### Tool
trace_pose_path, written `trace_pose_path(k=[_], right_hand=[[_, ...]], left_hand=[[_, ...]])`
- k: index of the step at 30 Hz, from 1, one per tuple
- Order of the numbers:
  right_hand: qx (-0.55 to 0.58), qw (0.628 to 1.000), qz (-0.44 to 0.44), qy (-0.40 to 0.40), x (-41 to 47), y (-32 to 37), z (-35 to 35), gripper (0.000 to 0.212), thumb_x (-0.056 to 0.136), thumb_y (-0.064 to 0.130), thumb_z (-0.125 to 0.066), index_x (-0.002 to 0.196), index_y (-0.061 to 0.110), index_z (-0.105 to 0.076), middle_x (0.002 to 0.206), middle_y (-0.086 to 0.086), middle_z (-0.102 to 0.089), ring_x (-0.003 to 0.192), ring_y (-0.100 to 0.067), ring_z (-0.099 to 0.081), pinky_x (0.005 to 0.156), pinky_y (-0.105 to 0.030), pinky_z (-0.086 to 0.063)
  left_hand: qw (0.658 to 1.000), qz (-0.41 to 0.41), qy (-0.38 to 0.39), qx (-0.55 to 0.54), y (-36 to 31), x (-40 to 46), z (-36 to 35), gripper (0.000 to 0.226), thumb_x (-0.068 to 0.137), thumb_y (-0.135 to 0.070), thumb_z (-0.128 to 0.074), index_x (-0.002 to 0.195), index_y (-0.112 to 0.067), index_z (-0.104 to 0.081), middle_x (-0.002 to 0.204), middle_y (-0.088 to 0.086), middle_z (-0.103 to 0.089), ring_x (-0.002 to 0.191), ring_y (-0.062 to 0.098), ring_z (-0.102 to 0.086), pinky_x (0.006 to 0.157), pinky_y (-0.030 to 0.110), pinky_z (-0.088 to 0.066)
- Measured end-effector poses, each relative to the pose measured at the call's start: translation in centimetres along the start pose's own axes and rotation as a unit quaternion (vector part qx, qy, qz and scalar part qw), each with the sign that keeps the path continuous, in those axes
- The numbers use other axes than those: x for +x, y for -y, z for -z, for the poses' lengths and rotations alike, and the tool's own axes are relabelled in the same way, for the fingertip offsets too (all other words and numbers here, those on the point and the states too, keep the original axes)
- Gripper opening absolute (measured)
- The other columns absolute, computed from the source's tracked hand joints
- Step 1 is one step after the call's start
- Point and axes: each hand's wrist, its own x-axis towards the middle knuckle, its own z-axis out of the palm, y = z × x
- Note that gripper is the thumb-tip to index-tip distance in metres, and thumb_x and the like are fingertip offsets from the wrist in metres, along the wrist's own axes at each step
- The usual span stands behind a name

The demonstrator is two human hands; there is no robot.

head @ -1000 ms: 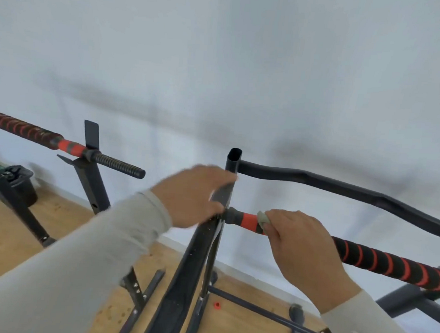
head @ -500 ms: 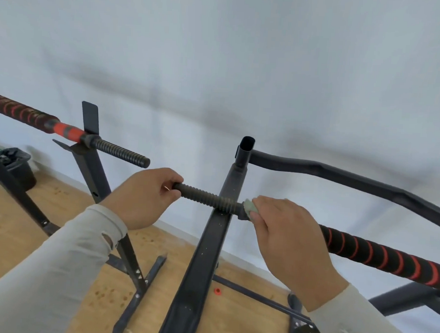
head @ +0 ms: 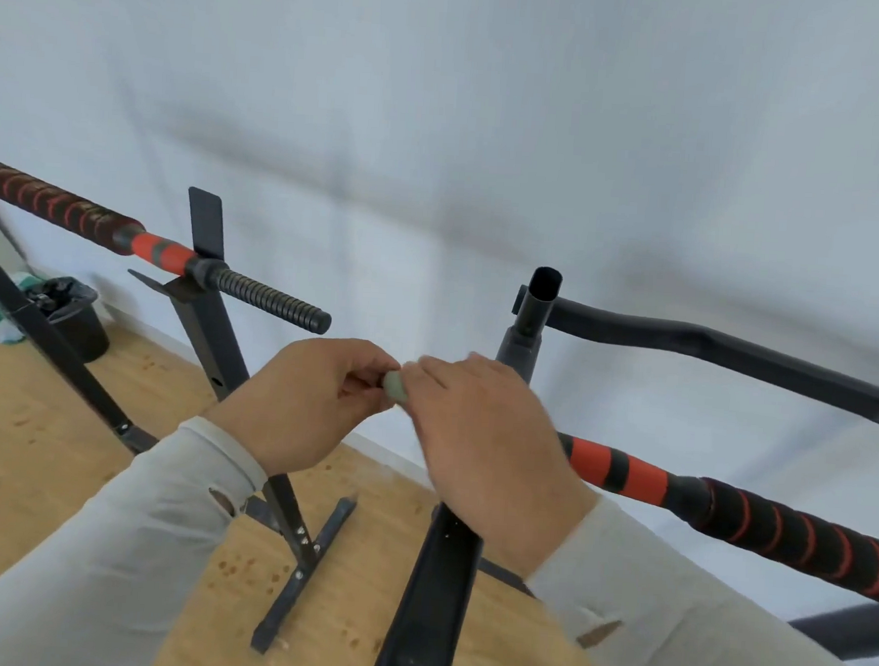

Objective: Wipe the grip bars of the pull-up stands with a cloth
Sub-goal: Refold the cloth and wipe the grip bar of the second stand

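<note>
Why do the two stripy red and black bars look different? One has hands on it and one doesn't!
The left bar has no hands on it, and its ribbed black end sticks out bare past its stand. On the right bar, that end is hidden: the left hand and right hand meet there around a small greenish cloth. The left bar sits farther away; the right one is closer. Both have red bands and spiral-wrapped black grips.

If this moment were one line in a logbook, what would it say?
left hand grips hidden bar end | right hand holds cloth on near bar | far bar untouched
</note>
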Motion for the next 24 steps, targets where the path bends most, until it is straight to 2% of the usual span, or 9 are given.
trace_pose_path(k=[2, 5, 7, 9, 11, 14, 18, 21, 24], right_hand=[[-0.024, 0.998, -0.018, 0.048, -2.1, -2.5, 1.1, 0.031, 0.091, 0.019, -0.070, 0.123, 0.020, -0.068, 0.106, 0.000, -0.075, 0.092, -0.026, -0.072, 0.094, -0.046, -0.055], [-0.042, 0.997, -0.041, 0.049, -4.7, -5.3, 2.5, 0.051, 0.053, 0.007, -0.098, 0.099, 0.013, -0.078, 0.086, -0.004, -0.078, 0.069, -0.027, -0.074, 0.064, -0.046, -0.064], [-0.076, 0.994, -0.035, 0.069, -4.7, -5.1, 2.7, 0.052, 0.047, 0.008, -0.099, 0.095, 0.013, -0.080, 0.084, -0.003, -0.078, 0.067, -0.026, -0.073, 0.061, -0.045, -0.064], [-0.047, 0.991, -0.028, 0.125, -3.9, -3.7, 3.0, 0.052, 0.067, 0.018, -0.092, 0.114, 0.015, -0.072, 0.102, -0.002, -0.075, 0.087, -0.025, -0.073, 0.081, -0.046, -0.062], [-0.031, 0.989, -0.026, 0.139, -2.9, -2.7, 2.6, 0.040, 0.096, 0.024, -0.064, 0.134, 0.022, -0.054, 0.125, 0.001, -0.064, 0.111, -0.022, -0.063, 0.103, -0.041, -0.049], [-0.005, 0.998, -0.028, 0.062, -0.6, -0.4, 1.3, 0.029, 0.098, 0.020, -0.059, 0.127, 0.020, -0.056, 0.112, 0.000, -0.065, 0.095, -0.019, -0.061, 0.089, -0.035, -0.049], [0.080, 0.993, -0.061, 0.056, 2.7, 1.3, -0.6, 0.023, 0.108, 0.020, -0.044, 0.124, 0.016, -0.060, 0.119, -0.002, -0.066, 0.107, -0.021, -0.062, 0.093, -0.030, -0.042], [0.117, 0.992, -0.034, 0.029, 1.2, 0.3, 0.2, 0.021, 0.108, 0.027, -0.042, 0.112, 0.020, -0.062, 0.102, 0.002, -0.067, 0.093, -0.022, -0.064, 0.085, -0.037, -0.052], [0.117, 0.990, -0.032, 0.067, -2.0, -1.8, 2.3, 0.031, 0.108, 0.039, -0.039, 0.128, 0.030, -0.060, 0.116, 0.015, -0.066, 0.101, -0.011, -0.061, 0.094, -0.031, -0.050]], left_hand=[[1.000, 0.003, 0.006, 0.014, 0.2, 0.2, 0.1, 0.013, 0.095, -0.032, -0.066, 0.106, -0.039, -0.066, 0.090, -0.024, -0.071, 0.087, -0.015, -0.061, 0.071, 0.006, -0.043], [1.000, 0.000, 0.010, 0.014, 0.4, 0.4, 0.1, 0.018, 0.096, -0.033, -0.065, 0.112, -0.040, -0.066, 0.091, -0.025, -0.069, 0.089, -0.017, -0.058, 0.068, 0.005, -0.040], [1.000, -0.004, 0.010, 0.018, 0.5, 0.4, 0.1, 0.020, 0.096, -0.034, -0.064, 0.115, -0.039, -0.066, 0.092, -0.025, -0.069, 0.090, -0.016, -0.059, 0.068, 0.005, -0.041], [1.000, -0.002, 0.012, 0.010, 0.6, 0.2, 0.0, 0.025, 0.096, -0.033, -0.064, 0.121, -0.038, -0.065, 0.095, -0.025, -0.069, 0.092, -0.016, -0.059, 0.072, 0.005, -0.042], [1.000, 0.002, 0.009, -0.003, 0.8, 0.1, -0.1, 0.029, 0.097, -0.030, -0.065, 0.125, -0.037, -0.064, 0.099, -0.026, -0.069, 0.093, -0.016, -0.060, 0.074, 0.003, -0.042], [1.000, 0.005, 0.005, -0.022, 0.7, 0.1, -0.3, 0.026, 0.096, -0.028, -0.066, 0.121, -0.035, -0.067, 0.098, -0.023, -0.072, 0.092, -0.011, -0.064, 0.078, 0.006, -0.046], [0.999, -0.002, -0.007, -0.050, 0.4, -0.3, -0.2, 0.012, 0.097, -0.029, -0.063, 0.104, -0.035, -0.070, 0.091, -0.017, -0.075, 0.088, 0.002, -0.070, 0.085, 0.025, -0.056], [0.998, 0.004, -0.006, -0.068, 0.5, -0.6, -0.2, 0.016, 0.096, -0.024, -0.066, 0.108, -0.034, -0.069, 0.095, -0.019, -0.075, 0.091, -0.002, -0.069, 0.086, 0.022, -0.056], [0.997, 0.019, 0.003, -0.076, 0.7, -0.8, -0.1, 0.021, 0.094, -0.019, -0.069, 0.109, -0.033, -0.066, 0.098, -0.018, -0.074, 0.093, -0.005, -0.068, 0.086, 0.016, -0.053]])
